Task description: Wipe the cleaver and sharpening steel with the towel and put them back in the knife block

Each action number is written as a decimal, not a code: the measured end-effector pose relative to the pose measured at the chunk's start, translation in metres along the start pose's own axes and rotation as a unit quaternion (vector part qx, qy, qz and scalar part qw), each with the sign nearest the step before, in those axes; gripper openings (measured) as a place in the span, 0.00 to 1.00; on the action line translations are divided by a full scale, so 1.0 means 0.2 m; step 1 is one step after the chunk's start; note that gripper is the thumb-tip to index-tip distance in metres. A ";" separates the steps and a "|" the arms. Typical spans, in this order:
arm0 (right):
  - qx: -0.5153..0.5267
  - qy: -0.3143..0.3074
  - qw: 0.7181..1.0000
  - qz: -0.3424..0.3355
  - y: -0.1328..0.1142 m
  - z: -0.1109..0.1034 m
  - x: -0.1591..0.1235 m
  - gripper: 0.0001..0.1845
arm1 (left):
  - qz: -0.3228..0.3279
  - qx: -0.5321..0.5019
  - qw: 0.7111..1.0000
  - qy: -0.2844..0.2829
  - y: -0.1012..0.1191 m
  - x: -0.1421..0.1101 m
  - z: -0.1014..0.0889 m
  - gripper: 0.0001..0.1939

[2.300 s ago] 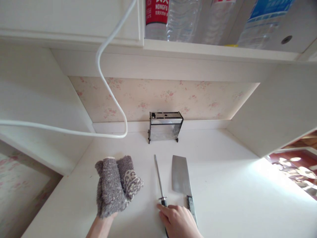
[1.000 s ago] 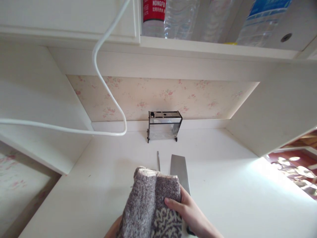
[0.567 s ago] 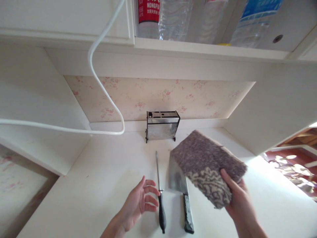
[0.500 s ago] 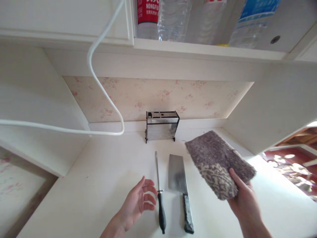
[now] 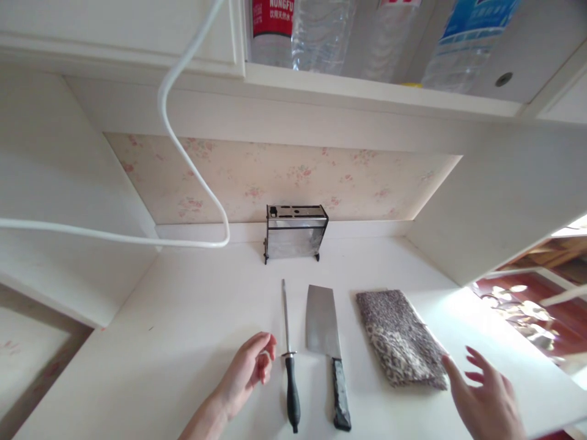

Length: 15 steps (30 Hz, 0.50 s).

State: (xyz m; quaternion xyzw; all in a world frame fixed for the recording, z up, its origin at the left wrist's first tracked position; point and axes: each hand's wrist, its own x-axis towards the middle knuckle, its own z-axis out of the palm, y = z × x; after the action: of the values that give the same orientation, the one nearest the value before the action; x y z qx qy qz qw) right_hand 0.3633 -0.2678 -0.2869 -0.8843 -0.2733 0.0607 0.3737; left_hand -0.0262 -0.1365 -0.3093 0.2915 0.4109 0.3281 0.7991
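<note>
My left hand (image 5: 250,370) holds nothing; its fingers are loosely curled just left of a honing steel (image 5: 292,388). That steel lies flat, with a black handle toward me and a thin metal rod pointing away. To its right lies a cleaver (image 5: 321,321), its broad blade away from me and its worn dark handle nearer. Further right, a folded grey-brown towel (image 5: 403,342) with a pale pattern rests flat. My right hand (image 5: 488,394) is open at the towel's lower right corner, fingers spread; whether a fingertip touches it I cannot tell.
A knife block (image 5: 296,235) with a slotted top and clear sides stands at the back of the white countertop (image 5: 197,342). A white cable (image 5: 197,171) hangs across the left. Several plastic bottles (image 5: 321,36) stand on the shelf overhead. Side panels bound the space.
The towel went from my left hand to my right, moved right and was laid beside the cleaver. My right hand has let go of it. My left hand's fingers have curled more.
</note>
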 end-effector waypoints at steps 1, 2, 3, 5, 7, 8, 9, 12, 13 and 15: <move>-0.022 -0.036 0.998 -0.038 -0.04 0.00 -0.02 0.36 | 0.003 0.006 1.000 -0.001 -0.01 0.01 0.00 0.15; -0.036 -0.100 0.991 -0.084 -0.09 0.01 -0.05 0.34 | 0.006 0.014 1.000 -0.002 -0.02 0.01 0.00 0.15; -0.042 -0.181 0.973 -0.140 -0.15 0.03 -0.10 0.31 | 0.008 0.023 1.000 -0.004 -0.02 0.02 0.00 0.15; -0.079 -0.341 0.903 -0.248 -0.26 0.10 -0.19 0.25 | 0.013 0.042 0.999 -0.010 -0.04 0.03 -0.01 0.14; -0.126 -0.426 0.835 -0.323 -0.36 0.16 -0.28 0.24 | 0.020 0.056 0.998 -0.014 -0.05 0.03 -0.01 0.14; -0.146 -0.445 0.809 -0.355 -0.40 0.19 -0.31 0.25 | 0.023 0.059 0.998 -0.015 -0.06 0.03 -0.01 0.14; -0.161 -0.454 0.788 -0.383 -0.43 0.22 -0.33 0.26 | 0.026 0.059 0.998 -0.015 -0.06 0.03 -0.02 0.14; -0.189 -0.463 0.741 -0.449 -0.48 0.27 -0.36 0.28 | 0.024 0.047 0.999 -0.009 -0.07 0.03 -0.04 0.15; -0.195 -0.468 0.728 -0.461 -0.49 0.28 -0.36 0.27 | 0.021 0.041 0.999 -0.006 -0.08 0.04 -0.04 0.15; -0.207 -0.473 0.712 -0.476 -0.50 0.30 -0.37 0.22 | 0.016 0.034 0.999 -0.002 -0.08 0.05 -0.04 0.16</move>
State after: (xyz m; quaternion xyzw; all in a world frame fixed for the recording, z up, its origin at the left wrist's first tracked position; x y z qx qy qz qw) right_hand 0.2394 -0.2122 -0.2667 -0.5484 -0.8046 0.2274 -0.0170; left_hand -0.0250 -0.1375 -0.3299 0.3258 0.4153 0.3262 0.7842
